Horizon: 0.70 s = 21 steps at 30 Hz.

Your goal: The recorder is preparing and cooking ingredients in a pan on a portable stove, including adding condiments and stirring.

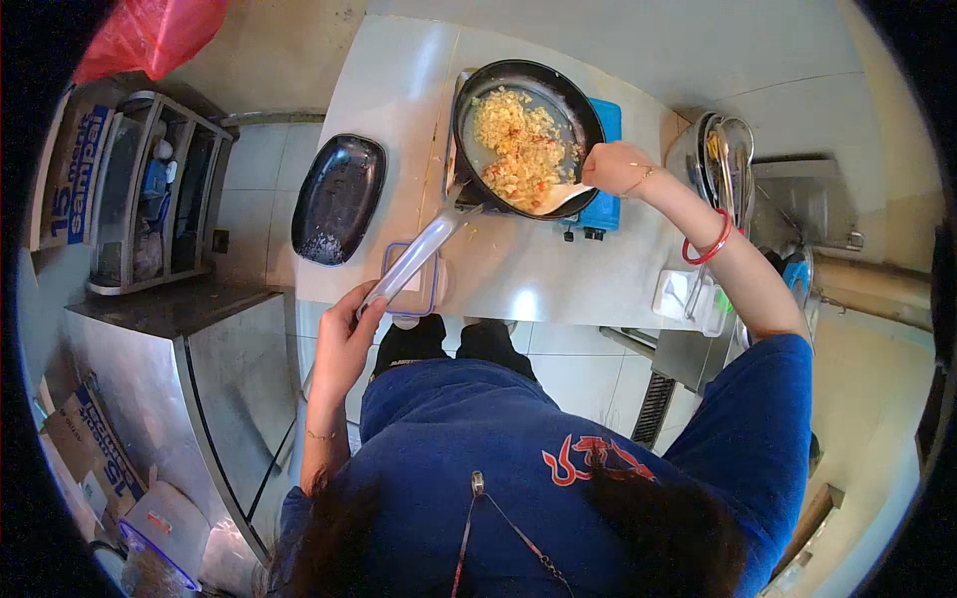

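A black frying pan (562,101) sits over a blue portable gas stove (607,198) on the white counter. My left hand (351,329) grips the end of its long grey handle (419,254). Inside the pan lies a loose heap of fried rice (516,134) with small reddish bits. My right hand (620,169) holds a pale spatula (564,196), its blade in the rice near the pan's close rim. Under the handle stands a lidded plastic container (425,288) with a blue seal.
To the left lies a black oblong dish (340,198) with whitish residue at one end. A white tub (677,293) with utensils stands at the counter's right edge. Pan lids (699,157) lean at the back right. A steel cabinet (239,366) stands to my left.
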{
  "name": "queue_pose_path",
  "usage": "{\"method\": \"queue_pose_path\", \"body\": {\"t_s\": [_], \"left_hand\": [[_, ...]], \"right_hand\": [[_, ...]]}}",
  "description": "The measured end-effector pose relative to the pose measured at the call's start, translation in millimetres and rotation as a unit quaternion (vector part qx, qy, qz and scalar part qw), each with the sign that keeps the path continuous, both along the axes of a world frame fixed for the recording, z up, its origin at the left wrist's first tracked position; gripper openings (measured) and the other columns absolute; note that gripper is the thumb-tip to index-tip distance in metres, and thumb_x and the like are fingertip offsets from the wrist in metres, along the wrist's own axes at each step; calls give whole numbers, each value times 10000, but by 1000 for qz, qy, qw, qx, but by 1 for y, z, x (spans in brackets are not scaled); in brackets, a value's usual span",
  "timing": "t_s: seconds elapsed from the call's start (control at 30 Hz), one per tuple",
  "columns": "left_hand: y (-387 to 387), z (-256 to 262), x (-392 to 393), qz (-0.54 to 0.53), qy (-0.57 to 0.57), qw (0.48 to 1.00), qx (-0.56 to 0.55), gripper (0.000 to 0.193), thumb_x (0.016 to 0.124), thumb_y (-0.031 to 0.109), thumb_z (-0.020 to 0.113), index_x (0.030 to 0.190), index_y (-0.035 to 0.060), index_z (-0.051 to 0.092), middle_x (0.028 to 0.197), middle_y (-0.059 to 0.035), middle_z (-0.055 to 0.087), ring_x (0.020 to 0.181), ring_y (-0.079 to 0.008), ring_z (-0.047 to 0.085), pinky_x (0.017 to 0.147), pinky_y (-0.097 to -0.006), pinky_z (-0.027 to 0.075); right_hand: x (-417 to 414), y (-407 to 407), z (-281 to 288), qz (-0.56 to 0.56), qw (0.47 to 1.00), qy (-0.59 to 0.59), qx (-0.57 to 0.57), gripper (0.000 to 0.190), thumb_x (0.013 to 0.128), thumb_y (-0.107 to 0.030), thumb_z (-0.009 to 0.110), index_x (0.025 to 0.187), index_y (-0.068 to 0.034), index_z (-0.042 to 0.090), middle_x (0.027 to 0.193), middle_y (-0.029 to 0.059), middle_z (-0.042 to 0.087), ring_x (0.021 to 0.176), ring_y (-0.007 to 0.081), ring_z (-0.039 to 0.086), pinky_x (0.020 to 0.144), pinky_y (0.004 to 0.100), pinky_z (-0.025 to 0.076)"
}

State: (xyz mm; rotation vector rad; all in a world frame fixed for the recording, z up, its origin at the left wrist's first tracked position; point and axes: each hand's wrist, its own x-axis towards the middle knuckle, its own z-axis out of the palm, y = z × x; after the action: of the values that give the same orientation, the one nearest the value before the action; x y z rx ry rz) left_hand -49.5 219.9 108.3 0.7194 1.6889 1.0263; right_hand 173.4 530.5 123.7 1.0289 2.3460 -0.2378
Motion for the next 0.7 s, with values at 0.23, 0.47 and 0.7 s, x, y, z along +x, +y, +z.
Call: {"method": "queue_pose_path", "body": {"t_s": [0.23, 0.47, 0.7], "left_hand": [[1, 5, 2, 13, -5, 1000, -1, 279, 824, 146, 520, 1039, -32, 541, 565, 38, 413, 502, -30, 340, 427, -195, 256], [-3, -12, 0, 4, -12, 1000, 2, 284, 827, 148, 517, 1055, -21, 532, 565, 37, 409, 497, -29, 343, 424, -188, 257], [-10, -32, -9, -5, -3, 1000, -8, 267, 833, 143, 504, 1052, -7, 534, 567, 41, 400, 489, -29, 331, 424, -187, 263]], "right_hand": [[0, -16, -2, -92, 974, 94, -185, 344, 794, -369, 527, 747, -42, 622, 495, 91, 492, 441, 175, 445, 460, 331, 377], [-28, -25, -8, -329, 895, 218, -207, 339, 783, -326, 532, 812, -1, 625, 642, 154, 570, 552, 224, 514, 536, 355, 407], [-1, -10, 49, -43, 998, -29, -21, 259, 754, -243, 497, 761, -20, 627, 770, 207, 590, 692, 328, 595, 651, 398, 477]]}}
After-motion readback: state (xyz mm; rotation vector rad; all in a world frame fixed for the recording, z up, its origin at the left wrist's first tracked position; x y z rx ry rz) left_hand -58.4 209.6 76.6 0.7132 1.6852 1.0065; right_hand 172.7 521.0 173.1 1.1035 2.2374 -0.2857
